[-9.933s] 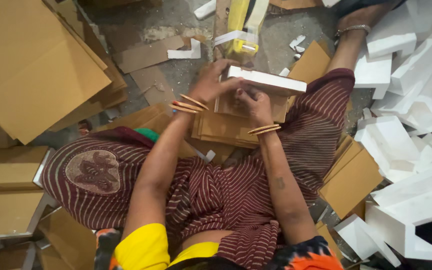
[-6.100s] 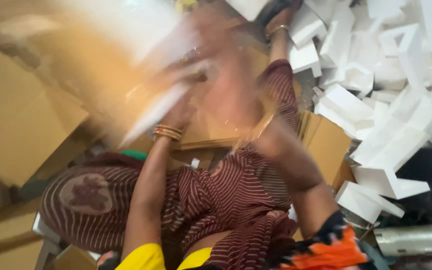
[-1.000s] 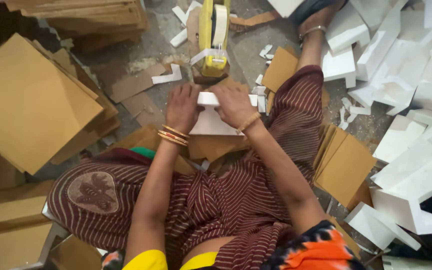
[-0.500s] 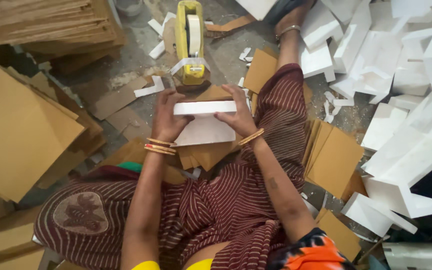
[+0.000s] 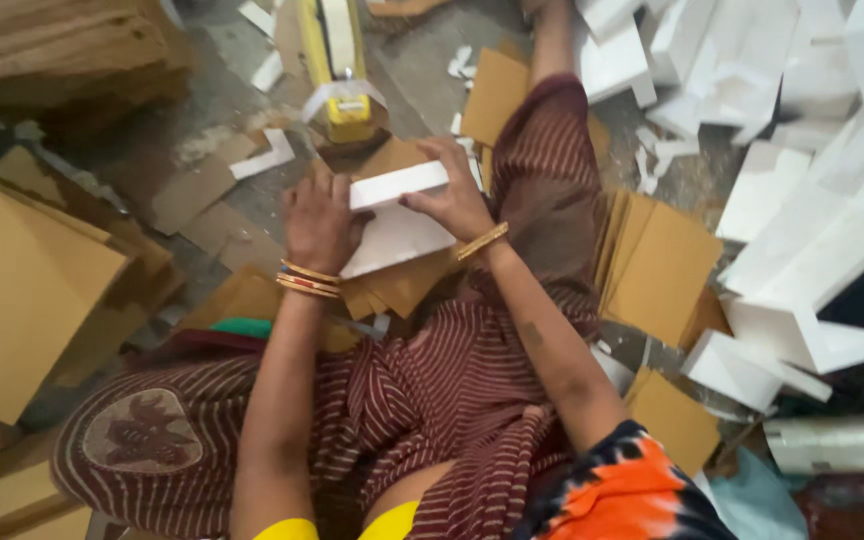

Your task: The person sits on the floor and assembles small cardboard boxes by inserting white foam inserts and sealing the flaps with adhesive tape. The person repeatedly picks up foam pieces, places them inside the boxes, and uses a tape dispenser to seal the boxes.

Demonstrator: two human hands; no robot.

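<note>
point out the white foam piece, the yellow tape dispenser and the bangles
foam piece (image 5: 397,232), head view, flat face
tape dispenser (image 5: 337,60), head view, yellow body
bangles (image 5: 304,280), head view, left wrist

Both arms reach forward and a little down, with the elbows bent. The left hand (image 5: 320,222) is curled, its back facing up, with its fingers bent over at the front, and the right hand (image 5: 455,198) sits just beside it with its fingers spread and pressed down. Both wrists wear bangles.
</note>
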